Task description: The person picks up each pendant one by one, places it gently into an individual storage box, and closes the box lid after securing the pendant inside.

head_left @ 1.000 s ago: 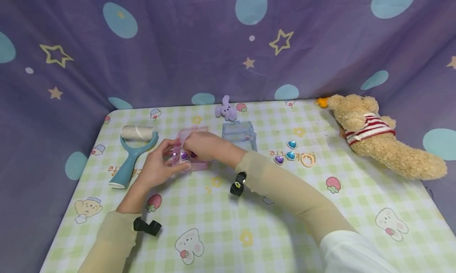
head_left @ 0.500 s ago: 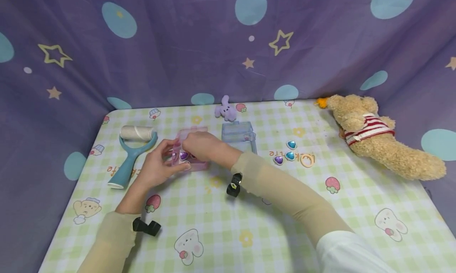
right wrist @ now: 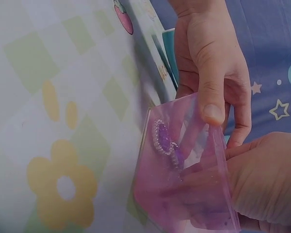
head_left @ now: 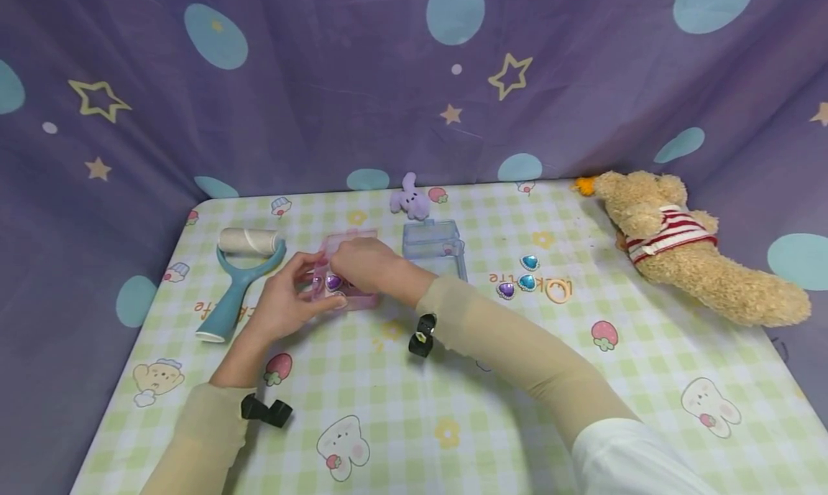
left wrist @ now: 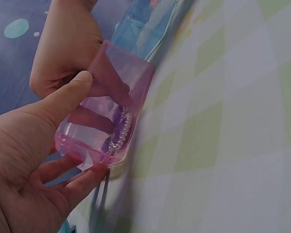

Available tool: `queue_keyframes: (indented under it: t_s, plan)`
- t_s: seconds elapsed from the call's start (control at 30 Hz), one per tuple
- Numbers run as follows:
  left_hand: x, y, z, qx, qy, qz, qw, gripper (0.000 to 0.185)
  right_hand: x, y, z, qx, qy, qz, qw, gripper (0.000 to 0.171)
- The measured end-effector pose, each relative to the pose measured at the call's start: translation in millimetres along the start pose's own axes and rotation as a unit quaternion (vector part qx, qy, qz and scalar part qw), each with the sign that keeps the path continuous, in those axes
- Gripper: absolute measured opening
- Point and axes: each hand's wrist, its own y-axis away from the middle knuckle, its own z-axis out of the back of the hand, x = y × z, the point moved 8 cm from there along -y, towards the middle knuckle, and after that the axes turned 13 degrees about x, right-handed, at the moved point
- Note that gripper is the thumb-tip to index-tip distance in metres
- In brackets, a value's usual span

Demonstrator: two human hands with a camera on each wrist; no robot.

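A see-through pink box stands with its lid raised on the table, left of the middle. My left hand grips its left end, thumb on the near wall and fingers on the far side. My right hand reaches down into the box, fingers bent. In the left wrist view its finger and thumb pinch at a purple heart gem with a pearly rim, low in the box. Another purple heart gem lies beside it, by the left end. The right fingertips are hidden in the head view.
Right of the pink box is an open blue see-through box. Farther right lie two blue heart gems, one purple heart gem and a wooden ring. A lint roller, purple plush and teddy bear lie around.
My right hand has shifted slightly left inside the pink box, its wrist moving a little left too. My left hand keeps its grip on the box.
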Motion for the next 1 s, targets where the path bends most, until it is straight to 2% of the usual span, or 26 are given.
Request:
queue_keyframes:
  t_s: [0.47, 0.63, 0.73, 0.87, 1.0]
  plan:
    - [-1.1, -0.5, 0.2, 0.001, 0.001, 0.002, 1.0, 0.076, -1.0, -0.2, 0.1, -0.01, -0.005, -0.009, 1.0, 0.013]
    - [-1.6, -0.4, 0.8, 0.003, -0.004, 0.0, 1.0, 0.077, -3.1, 3.9, 4.3, -0.02, -0.049, 0.016, 0.998, 0.008]
    - [-0.3, 0.1, 1.5, 0.004, -0.006, 0.004, 1.0, 0.077, -7.1, 10.0, 11.9, -0.035, -0.113, 0.045, 0.992, 0.014]
    - [1.2, 0.3, 2.3, 0.004, -0.003, 0.009, 1.0, 0.077, -14.4, 24.0, 26.4, -0.065, -0.193, 0.092, 0.975, 0.014]
    - [-0.1, -0.8, 1.0, 0.005, 0.001, 0.002, 1.0, 0.077, -23.5, 43.4, 38.0, -0.1, -0.219, 0.123, 0.963, 0.011]
